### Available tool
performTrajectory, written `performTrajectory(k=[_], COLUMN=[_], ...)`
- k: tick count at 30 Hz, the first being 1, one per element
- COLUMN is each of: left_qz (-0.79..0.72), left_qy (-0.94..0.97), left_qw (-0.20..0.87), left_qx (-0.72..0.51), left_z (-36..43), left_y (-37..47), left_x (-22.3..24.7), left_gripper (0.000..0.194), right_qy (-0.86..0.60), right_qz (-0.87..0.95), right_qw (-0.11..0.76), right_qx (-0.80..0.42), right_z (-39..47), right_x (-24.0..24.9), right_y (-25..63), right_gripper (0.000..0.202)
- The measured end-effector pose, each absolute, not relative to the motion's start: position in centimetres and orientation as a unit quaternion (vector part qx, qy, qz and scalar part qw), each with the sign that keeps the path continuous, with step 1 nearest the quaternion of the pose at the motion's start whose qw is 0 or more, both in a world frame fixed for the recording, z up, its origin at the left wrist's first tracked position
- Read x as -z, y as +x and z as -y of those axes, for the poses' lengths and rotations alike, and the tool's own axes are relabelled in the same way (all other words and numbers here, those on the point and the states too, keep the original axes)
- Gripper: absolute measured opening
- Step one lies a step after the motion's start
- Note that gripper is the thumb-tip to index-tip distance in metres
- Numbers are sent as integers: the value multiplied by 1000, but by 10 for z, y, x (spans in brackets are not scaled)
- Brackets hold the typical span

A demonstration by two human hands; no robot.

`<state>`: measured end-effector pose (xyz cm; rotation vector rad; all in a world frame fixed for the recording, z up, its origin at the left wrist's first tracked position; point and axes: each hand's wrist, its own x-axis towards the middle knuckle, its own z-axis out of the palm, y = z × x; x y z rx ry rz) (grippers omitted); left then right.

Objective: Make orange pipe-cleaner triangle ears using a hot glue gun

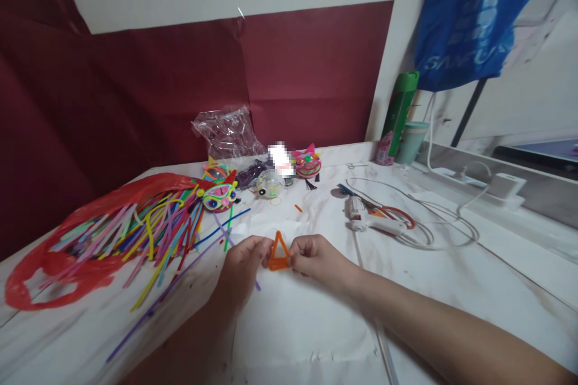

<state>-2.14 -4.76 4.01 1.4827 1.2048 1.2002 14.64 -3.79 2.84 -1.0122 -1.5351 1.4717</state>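
An orange pipe cleaner point(280, 263), bent into a triangle with its point away from me, is held between my two hands. My left hand point(247, 260) pinches its left side, thumb against the fingers. On the other side, my right hand point(316, 257) has its fingers curled and grips the lower right corner. Beneath them lies a white sheet of paper point(307, 325). Just beyond the hands is a short orange piece point(298, 208). Purple, blue and green pipe cleaners point(229, 227) lie crossed near my left hand.
Many coloured pipe cleaners point(153, 222) spill from a red plastic bag point(58, 289) at left. Behind are decorated lion-head figures point(219, 195) and clear plastic wrapping point(228, 132). A glue gun point(374, 219) with a cable lies right. A green spray can point(397, 114) and a cup point(412, 141) stand farther back.
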Motion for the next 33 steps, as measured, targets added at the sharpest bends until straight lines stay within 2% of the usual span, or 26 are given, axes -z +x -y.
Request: performTrajectory(k=[6, 13, 18, 28, 33], left_qz=[-495, -493, -467, -508, -491], left_qy=[608, 569, 551, 628, 673], left_qw=[462, 494, 497, 451, 393], left_qx=[-415, -435, -482, -379, -388], left_z=[52, 50, 48, 56, 64], left_y=[-16, -21, -22, -15, -13], left_x=[-37, -34, -37, -40, -44], left_gripper=[26, 21, 18, 16, 16], right_qy=[-386, -395, -370, -359, -379], right_qz=[597, 596, 585, 569, 547], right_qw=[404, 406, 428, 462, 478], right_qx=[-576, -569, -581, -578, -574], right_z=[38, 36, 35, 34, 41], right_x=[-30, -32, -35, -34, -37], right_y=[146, 148, 148, 148, 144], right_gripper=[6, 5, 18, 39, 44])
